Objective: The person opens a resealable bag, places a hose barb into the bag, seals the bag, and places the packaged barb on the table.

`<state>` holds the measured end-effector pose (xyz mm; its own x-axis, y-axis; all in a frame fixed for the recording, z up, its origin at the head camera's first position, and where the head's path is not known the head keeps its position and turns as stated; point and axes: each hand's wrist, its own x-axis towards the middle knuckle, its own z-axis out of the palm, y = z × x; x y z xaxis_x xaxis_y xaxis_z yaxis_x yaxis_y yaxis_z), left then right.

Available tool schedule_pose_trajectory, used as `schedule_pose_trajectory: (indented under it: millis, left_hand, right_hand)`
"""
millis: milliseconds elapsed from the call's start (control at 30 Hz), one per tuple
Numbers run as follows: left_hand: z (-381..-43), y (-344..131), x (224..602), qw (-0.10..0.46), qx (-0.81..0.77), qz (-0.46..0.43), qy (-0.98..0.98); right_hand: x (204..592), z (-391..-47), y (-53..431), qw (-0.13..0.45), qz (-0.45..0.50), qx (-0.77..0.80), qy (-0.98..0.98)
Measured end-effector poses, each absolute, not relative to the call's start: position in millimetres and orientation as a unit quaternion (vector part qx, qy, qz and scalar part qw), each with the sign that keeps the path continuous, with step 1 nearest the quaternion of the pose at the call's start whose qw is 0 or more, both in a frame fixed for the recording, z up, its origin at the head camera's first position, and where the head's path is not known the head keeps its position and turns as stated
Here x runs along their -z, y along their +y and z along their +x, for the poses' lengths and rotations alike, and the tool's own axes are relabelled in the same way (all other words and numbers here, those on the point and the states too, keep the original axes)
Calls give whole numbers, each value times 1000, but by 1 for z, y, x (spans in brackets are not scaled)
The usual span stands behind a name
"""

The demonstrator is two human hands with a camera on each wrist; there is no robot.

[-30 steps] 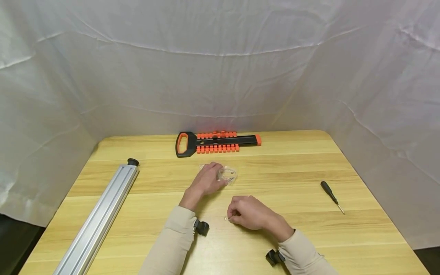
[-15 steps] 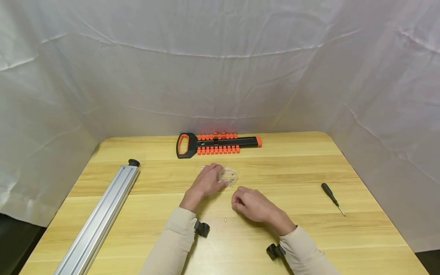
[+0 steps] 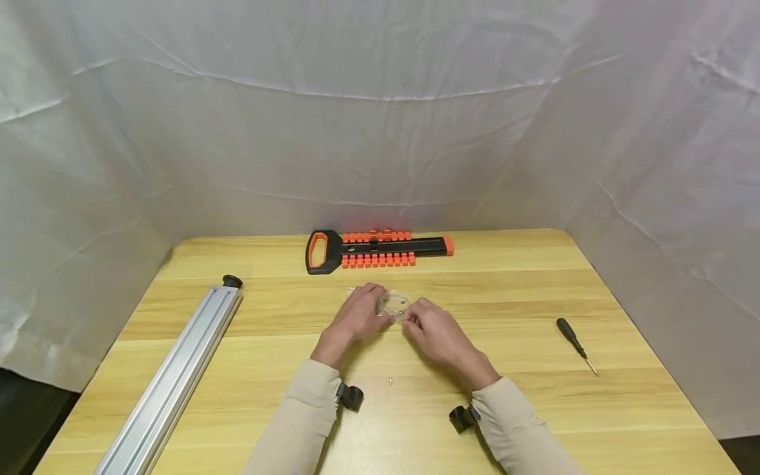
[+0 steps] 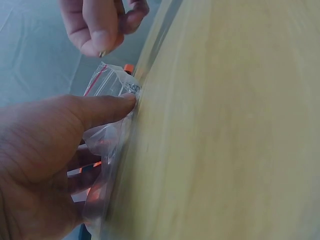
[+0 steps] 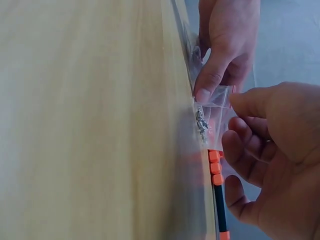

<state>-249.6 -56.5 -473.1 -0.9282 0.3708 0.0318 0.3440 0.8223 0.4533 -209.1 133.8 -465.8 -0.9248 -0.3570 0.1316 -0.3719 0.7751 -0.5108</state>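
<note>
My left hand (image 3: 358, 313) grips a clear zip bag (image 3: 394, 303) on the table, its thumb pressing the bag near the mouth. Small silvery screws (image 5: 201, 122) show inside the bag in the right wrist view. Close by the bag's opening, my right hand (image 3: 436, 332) has thumb and index finger together. From the left wrist view, the tip of a small screw (image 4: 102, 53) sticks out of that pinch, just above the red-striped bag edge. Another tiny brass-coloured screw (image 3: 390, 381) lies on the table nearer to me.
Behind the bag lies a black and orange handled rack (image 3: 380, 249). A long aluminium profile (image 3: 172, 376) with a black knob stretches along the left side. On the right sits a black-handled screwdriver (image 3: 576, 344). White cloth (image 3: 380, 132) hangs round the wooden table (image 3: 505, 284).
My right hand has moved away from the loose screw, forward to the bag's opening. The left hand stays on the bag.
</note>
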Motion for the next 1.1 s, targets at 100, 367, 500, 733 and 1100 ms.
schedule_pose_trajectory:
  millis: [100, 367, 500, 733, 1100]
  left_hand:
    - [-250, -57, 474, 23, -233, 188, 954]
    - [-250, -57, 474, 23, -221, 190, 956]
    - [-250, -56, 474, 23, -222, 187, 957]
    - [-250, -55, 475, 29, -223, 185, 957]
    - [-251, -56, 475, 22, -222, 187, 957]
  right_hand:
    - [467, -213, 131, 15, 183, -282, -942]
    - [467, -223, 127, 11, 154, -302, -941]
    - [468, -227, 125, 13, 138, -309, -941]
    - [471, -229, 125, 7, 118, -310, -943]
    - [469, -225, 127, 10, 120, -318, -940]
